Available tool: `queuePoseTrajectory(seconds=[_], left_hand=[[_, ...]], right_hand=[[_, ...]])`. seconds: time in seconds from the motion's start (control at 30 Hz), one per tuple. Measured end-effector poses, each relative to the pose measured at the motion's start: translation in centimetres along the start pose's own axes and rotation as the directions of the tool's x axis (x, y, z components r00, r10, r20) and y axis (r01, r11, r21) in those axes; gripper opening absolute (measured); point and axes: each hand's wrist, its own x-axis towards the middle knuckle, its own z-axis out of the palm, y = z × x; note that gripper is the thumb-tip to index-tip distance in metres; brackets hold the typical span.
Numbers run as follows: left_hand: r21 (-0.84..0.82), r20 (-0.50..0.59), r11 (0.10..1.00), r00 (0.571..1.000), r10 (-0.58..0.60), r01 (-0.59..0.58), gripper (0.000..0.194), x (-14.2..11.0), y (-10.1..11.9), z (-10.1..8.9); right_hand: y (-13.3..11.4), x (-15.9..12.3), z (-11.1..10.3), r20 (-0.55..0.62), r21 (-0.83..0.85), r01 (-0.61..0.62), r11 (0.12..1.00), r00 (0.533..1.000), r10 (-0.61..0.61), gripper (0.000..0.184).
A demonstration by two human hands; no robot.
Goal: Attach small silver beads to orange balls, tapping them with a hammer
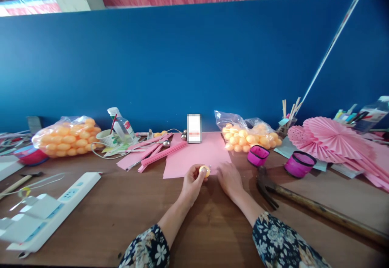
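Note:
My left hand is closed around a small orange-yellow ping-pong ball, thumb on its near side. A dark mark shows on the ball, and a tiny blurred bit sits at its right edge. Just to the right, my right hand hovers or rests by the front edge of the pink paper sheets; its fingers are smeared by motion, so what they hold is unclear. A small gap separates the two hands.
Bags of orange balls stand at the back. A claw hammer and magenta bands lie right, near pink paper fans. At left is a white power strip. A blue partition rises behind.

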Motion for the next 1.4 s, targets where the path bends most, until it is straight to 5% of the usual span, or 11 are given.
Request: queuePoseTrajectory(seconds=[0.5, 1.4], left_hand=[[0.193, 0.0, 0.971, 0.989, 0.147, -0.144, 0.032, -0.5, -0.8, 0.3], [0.515, -0.036, 0.846, 0.983, 0.179, -0.135, 0.024, -1.1, -0.5, 0.9]], right_hand=[[-0.5, -0.7, -0.4, -0.025, -0.037, 0.023, 0.999, 0.999, -0.024, 0.015], [-0.6, -1.2, -0.6, -0.02, -0.094, -0.017, 0.995, 1.0, 0.015, 0.015]])
